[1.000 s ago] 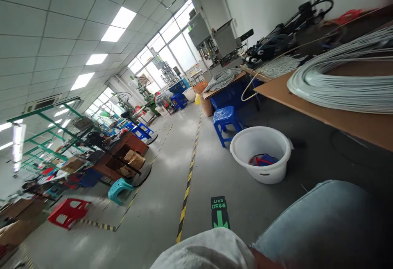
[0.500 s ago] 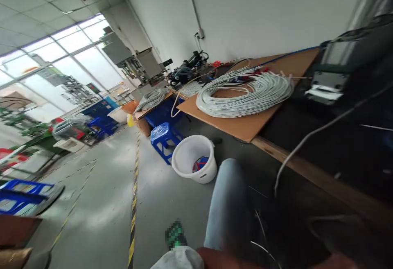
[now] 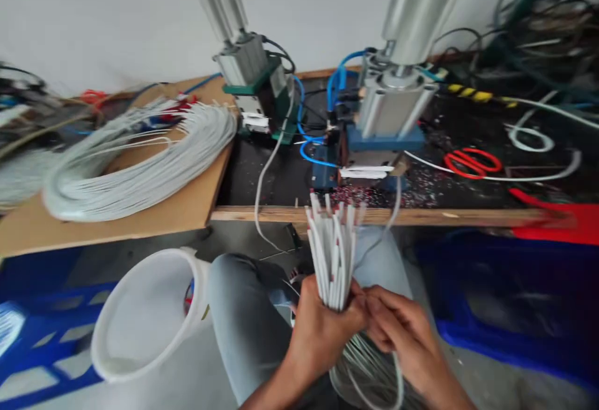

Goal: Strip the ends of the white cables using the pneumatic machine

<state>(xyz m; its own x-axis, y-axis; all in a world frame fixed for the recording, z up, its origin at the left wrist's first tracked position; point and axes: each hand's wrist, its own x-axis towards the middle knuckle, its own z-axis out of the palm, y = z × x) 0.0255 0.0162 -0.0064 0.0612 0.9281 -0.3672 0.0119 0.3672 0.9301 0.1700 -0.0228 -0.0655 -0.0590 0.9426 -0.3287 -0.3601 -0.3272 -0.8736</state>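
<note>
My left hand is wrapped round a bundle of white cables whose cut ends stand up in front of the bench edge. My right hand is closed against the same bundle from the right, fingers pinching at the cables where they leave my left fist. The rest of the bundle loops down below my hands over my lap. Just beyond the cable ends stands a blue-based pneumatic machine with a tall silver cylinder.
A second, green machine stands further left on the bench. A large coil of white cable lies on a brown board at left. Red scissors lie at right. A white bucket sits by my left knee.
The view has swung from the workshop aisle round to the bench. My hands and the cable bundle have come into sight; they were out of view before.
</note>
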